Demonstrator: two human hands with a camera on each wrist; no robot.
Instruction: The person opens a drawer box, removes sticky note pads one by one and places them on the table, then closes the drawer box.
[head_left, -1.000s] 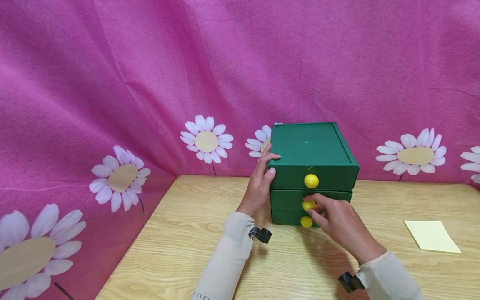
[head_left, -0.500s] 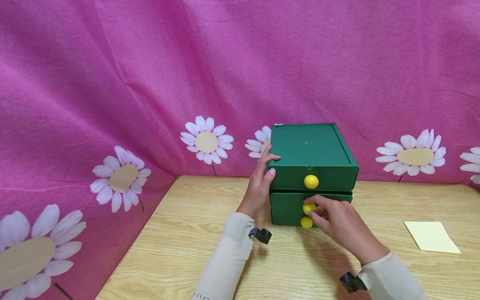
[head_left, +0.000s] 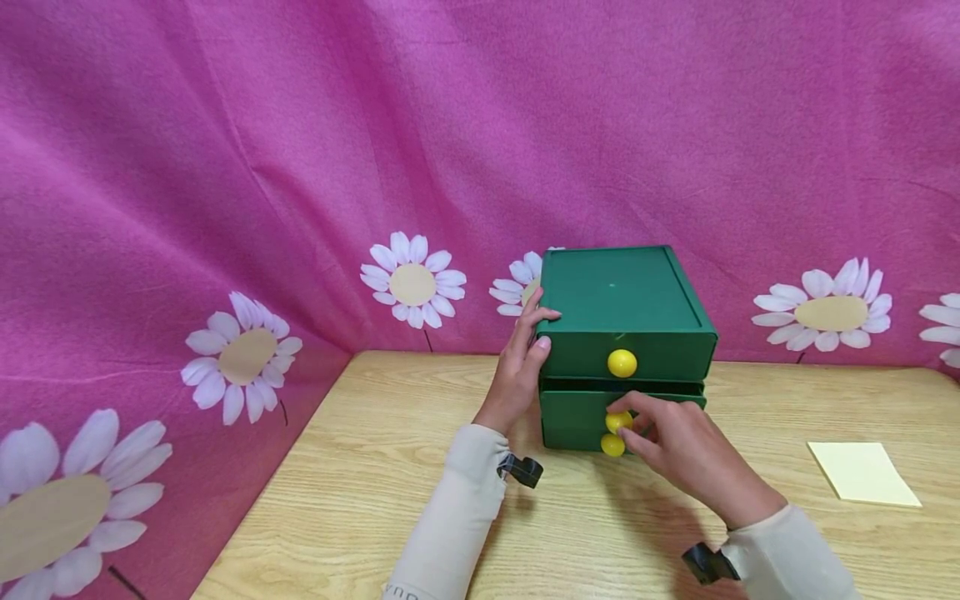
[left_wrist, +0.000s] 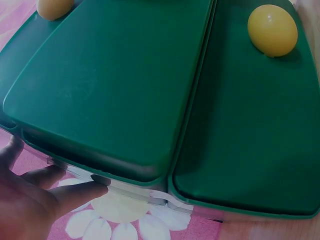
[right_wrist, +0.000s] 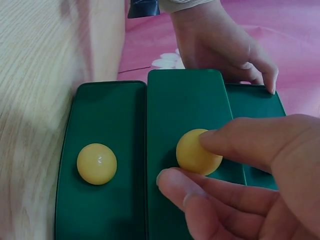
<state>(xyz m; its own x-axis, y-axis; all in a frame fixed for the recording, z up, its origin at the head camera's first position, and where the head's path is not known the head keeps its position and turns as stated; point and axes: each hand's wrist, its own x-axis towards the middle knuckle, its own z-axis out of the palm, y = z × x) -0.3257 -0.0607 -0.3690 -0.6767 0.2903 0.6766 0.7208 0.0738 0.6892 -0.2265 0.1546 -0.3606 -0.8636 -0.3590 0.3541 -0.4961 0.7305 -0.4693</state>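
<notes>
A green drawer unit [head_left: 622,287] with three drawers stands on the table, each drawer with a round yellow knob. Its middle drawer [head_left: 573,417] juts out a little, and a dark gap shows above its front. My right hand [head_left: 686,446] pinches the middle knob [right_wrist: 192,155] between thumb and fingers. Against the unit's left side rests my left hand [head_left: 513,367], fingers extended, one fingertip over the top edge and the thumb at the front corner. The top knob [head_left: 622,363] and the bottom knob [right_wrist: 96,164] are untouched. The drawer's inside is hidden.
A pale yellow pad of sticky notes [head_left: 864,473] lies on the wooden table [head_left: 360,500] to the right. Behind and at the left hangs a pink cloth [head_left: 315,150] with white daisies. Both wrists wear small black mounts.
The middle drawer has slid out a little towards me, and the gap above it has widened. My right hand has moved slightly back with the knob; my left hand has stayed put.
</notes>
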